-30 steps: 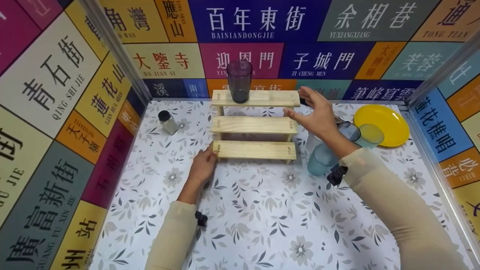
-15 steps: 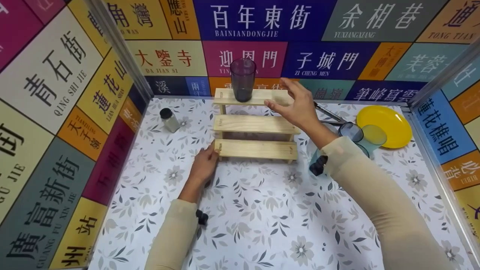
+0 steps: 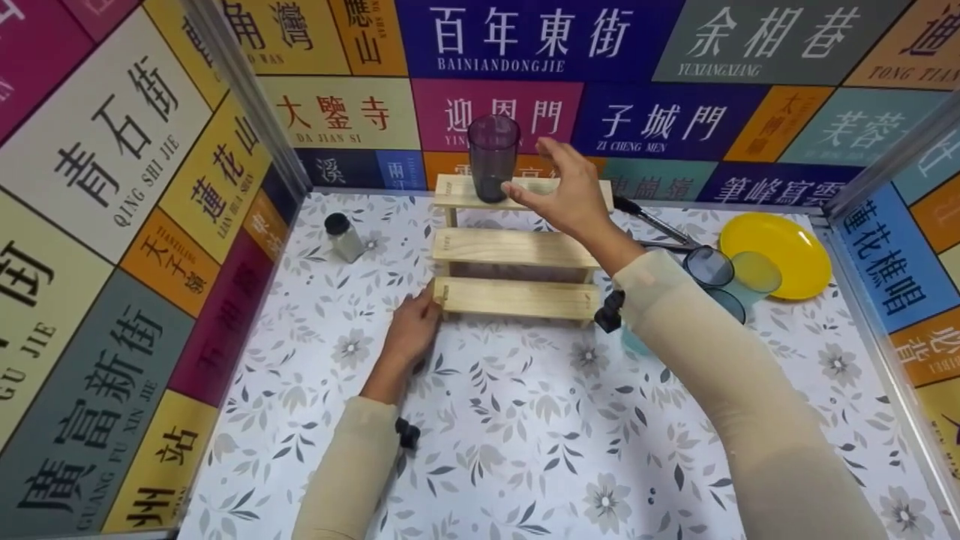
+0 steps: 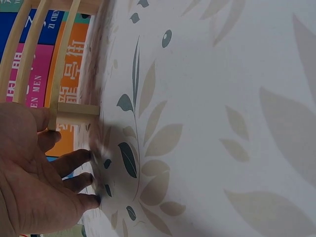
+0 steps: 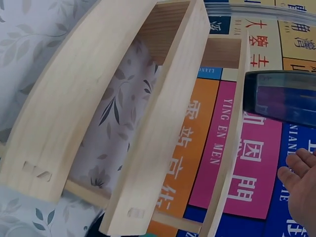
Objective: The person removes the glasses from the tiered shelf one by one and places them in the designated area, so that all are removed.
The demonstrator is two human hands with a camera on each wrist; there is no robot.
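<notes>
A three-tier wooden step rack [image 3: 517, 247] stands at the back of the table. On its top step, toward the left end, is an upright dark purple see-through cup [image 3: 493, 154]. My left hand [image 3: 411, 330] grips the left end of the bottom step; the left wrist view shows the thumb and index finger [image 4: 49, 140] at the plank's end, other fingers spread near the tablecloth. Over the right part of the top step, my right hand [image 3: 574, 191] has its thumb and fingers apart. Its thumb tip overlaps the cup's lower side in the head view.
Behind my right forearm are a grey-blue cup [image 3: 709, 266], other see-through cups, and dark-handled utensils [image 3: 652, 223]. A yellow plate [image 3: 795, 255] lies at the back right. A small black-capped jar [image 3: 345, 238] stands at the left. Printed walls enclose the table.
My right hand has moved left from the rack's right end to beside the purple cup. The left hand has stayed at the bottom step, and the head view has shifted slightly.
</notes>
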